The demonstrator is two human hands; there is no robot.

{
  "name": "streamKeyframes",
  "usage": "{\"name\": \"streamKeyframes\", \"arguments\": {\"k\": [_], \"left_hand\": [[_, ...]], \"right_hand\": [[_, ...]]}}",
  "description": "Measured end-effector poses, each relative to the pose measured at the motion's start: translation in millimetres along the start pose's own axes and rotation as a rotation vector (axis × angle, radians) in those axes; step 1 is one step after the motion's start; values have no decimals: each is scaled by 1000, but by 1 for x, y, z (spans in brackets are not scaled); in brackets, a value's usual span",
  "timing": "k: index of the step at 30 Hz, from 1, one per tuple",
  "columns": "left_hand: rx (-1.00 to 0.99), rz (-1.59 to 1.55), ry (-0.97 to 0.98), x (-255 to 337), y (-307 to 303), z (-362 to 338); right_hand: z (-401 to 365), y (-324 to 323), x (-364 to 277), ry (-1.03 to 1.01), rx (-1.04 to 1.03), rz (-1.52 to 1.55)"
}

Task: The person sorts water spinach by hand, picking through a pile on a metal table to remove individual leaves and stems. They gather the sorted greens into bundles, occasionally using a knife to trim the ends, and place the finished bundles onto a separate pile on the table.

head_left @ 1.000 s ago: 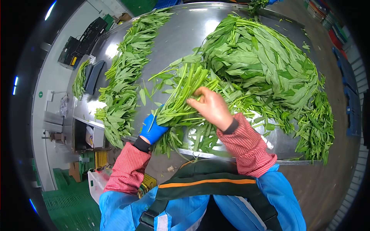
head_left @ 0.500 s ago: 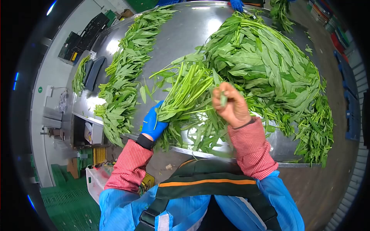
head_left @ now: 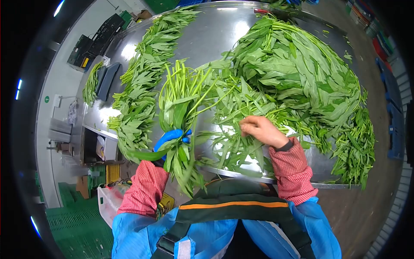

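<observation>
Faces a steel tabletop [head_left: 211, 34], greens [head_left: 297, 73] heaped at 1 o'clock, crates [head_left: 77, 228] at 8. Clamps a bunch [head_left: 177, 103] in the left hand [head_left: 170, 138] grip, pinches stems [head_left: 235, 144] in the right hand [head_left: 261, 131].

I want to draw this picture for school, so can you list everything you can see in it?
Bunch of greens: one, green, stems up, at the table's near edge.
Big heap of greens: one, green, right part of the table.
Row of greens: one, green, left part of the table.
Loose greens: many, green, near edge, by the right hand.
Metal table: one, silver, middle.
Green crates: number unclear, lower left.
Blue crates: several, right edge.
Sleeves: two, red-checked, on the arms.
Left hand: one, blue glove, shut round the bunch.
Right hand: one, bare, fingers curled on the loose greens.
</observation>
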State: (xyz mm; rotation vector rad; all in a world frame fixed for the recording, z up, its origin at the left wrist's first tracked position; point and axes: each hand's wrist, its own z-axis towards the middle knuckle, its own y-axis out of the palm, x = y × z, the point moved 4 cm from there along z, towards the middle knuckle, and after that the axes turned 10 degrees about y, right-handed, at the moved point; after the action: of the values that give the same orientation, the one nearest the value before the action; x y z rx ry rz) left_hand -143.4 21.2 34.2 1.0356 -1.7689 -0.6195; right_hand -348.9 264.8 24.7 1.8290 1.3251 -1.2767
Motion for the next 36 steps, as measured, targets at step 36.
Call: {"name": "streamKeyframes", "arguments": {"k": [36], "left_hand": [[96, 1875, 184, -11, -16, 5]], "right_hand": [[-25, -77, -171, -466, 392, -16]]}}
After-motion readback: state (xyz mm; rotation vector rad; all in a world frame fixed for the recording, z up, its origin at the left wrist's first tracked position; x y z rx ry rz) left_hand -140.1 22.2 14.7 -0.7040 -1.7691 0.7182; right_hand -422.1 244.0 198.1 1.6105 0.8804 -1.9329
